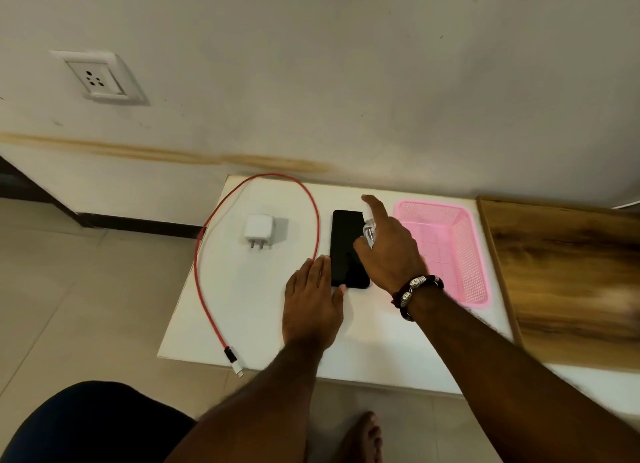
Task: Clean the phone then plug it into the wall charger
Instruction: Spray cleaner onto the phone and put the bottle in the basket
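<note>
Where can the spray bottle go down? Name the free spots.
Free: the board's near strip, between cable plug and basket; also inside the basket. Crowded: around the phone, with both hands there.

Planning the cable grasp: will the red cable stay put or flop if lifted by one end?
Likely floppy: the red cable lies in a loose loop around the charger, so it should droop and trail. Part of it hangs past the board edge, so it may drag. Probably light.

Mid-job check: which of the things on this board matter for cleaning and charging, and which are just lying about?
Job: phone, small clear bottle in right hand, white charger, red cable, wall socket, left hand.
Lying about: pink basket, wooden panel.
</note>
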